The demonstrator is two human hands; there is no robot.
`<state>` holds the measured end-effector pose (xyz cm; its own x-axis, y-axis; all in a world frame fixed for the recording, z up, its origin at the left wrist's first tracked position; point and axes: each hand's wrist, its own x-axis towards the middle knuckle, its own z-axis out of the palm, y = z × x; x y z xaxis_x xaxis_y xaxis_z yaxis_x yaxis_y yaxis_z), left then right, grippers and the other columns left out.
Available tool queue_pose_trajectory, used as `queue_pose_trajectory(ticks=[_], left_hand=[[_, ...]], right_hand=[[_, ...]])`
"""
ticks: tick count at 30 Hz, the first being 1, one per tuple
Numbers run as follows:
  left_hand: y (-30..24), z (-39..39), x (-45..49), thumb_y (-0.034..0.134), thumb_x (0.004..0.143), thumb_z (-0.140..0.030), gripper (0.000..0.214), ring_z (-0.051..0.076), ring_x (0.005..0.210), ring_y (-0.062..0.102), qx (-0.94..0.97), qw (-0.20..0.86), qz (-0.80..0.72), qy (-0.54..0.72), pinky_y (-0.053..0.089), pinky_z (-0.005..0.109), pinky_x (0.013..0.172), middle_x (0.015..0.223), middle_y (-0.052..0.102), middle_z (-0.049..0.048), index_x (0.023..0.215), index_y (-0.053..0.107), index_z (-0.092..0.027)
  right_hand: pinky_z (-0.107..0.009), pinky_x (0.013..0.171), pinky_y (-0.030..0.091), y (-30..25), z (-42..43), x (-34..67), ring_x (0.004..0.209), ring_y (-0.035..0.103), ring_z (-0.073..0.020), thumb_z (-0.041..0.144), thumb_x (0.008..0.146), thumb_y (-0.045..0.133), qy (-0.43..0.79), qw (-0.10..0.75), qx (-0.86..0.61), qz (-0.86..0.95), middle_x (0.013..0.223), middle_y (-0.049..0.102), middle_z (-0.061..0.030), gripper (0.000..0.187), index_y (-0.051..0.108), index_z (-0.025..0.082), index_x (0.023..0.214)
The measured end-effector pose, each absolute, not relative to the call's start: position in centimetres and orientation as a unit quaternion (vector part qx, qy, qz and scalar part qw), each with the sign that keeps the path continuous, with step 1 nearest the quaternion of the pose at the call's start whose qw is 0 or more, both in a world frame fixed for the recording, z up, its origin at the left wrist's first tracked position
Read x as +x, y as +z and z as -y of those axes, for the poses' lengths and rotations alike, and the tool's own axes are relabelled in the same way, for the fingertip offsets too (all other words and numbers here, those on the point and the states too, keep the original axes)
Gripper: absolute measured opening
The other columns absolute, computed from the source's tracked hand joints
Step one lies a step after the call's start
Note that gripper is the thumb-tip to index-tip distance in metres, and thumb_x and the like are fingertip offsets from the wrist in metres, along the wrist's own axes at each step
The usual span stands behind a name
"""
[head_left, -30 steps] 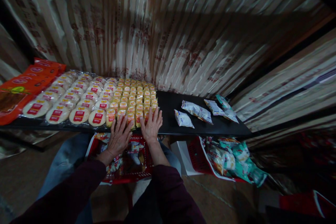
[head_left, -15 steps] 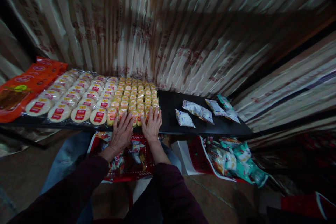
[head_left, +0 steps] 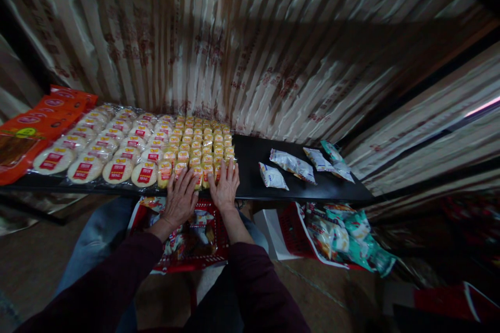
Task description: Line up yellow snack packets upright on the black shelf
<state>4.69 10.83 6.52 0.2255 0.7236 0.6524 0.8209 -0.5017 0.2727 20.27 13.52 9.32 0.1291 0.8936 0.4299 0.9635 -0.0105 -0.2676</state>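
Both hands rest at the front edge of a block of small yellow wrapped snacks (head_left: 198, 145), which stand in tight rows on a black shelf (head_left: 250, 166). My left hand (head_left: 180, 197) lies with fingers stretched over the front snacks. My right hand (head_left: 225, 184) touches the front right corner of the block, its fingers also extended. Neither hand grips anything that I can see. Directly left of the yellow block are rows of round white crackers (head_left: 117, 170) in clear wrappers with red labels.
Orange packets (head_left: 35, 119) lie at the shelf's left end. Several loose white packets (head_left: 292, 165) lie to the right. Below, a red basket (head_left: 222, 234) of packets sits by my legs, and another basket (head_left: 287, 229) holds green and white bags (head_left: 357, 229). Printed sheeting (head_left: 211, 36) hangs behind.
The view has shifted very slightly. My hands stay in nearly the same place on the front of the yellow snacks, and the snacks look unmoved.
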Motion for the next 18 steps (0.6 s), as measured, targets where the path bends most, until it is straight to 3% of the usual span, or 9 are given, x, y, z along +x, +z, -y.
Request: queue_pose_trajectory(ticks=[11,18], left_hand=[[6.16,-11.18,5.5,0.041,0.092,-0.022,0.048,0.025,0.141,0.03,-0.764,0.1,0.505,-0.389,0.015,0.05,0.116,0.141,0.049,0.0155,0.139,0.044,-0.015],[5.95,-11.25,5.27,0.041,0.093,-0.025,0.054,0.025,0.144,0.024,-0.773,0.112,0.494,-0.382,0.012,0.05,0.117,0.147,0.042,0.0161,0.145,0.035,-0.015]], right_hand=[[-0.047,0.109,0.027,9.41,-13.49,20.48,0.143,0.014,-0.0292,0.049,0.093,0.039,-0.067,0.255,-0.705,0.658,0.155,0.027,-0.0118,0.062,0.034,0.018,0.146],[-0.053,0.107,0.026,9.23,-13.49,20.51,0.145,0.005,-0.0333,0.048,0.093,0.04,-0.083,0.251,-0.705,0.658,0.157,0.02,-0.0133,0.062,0.032,0.019,0.147]])
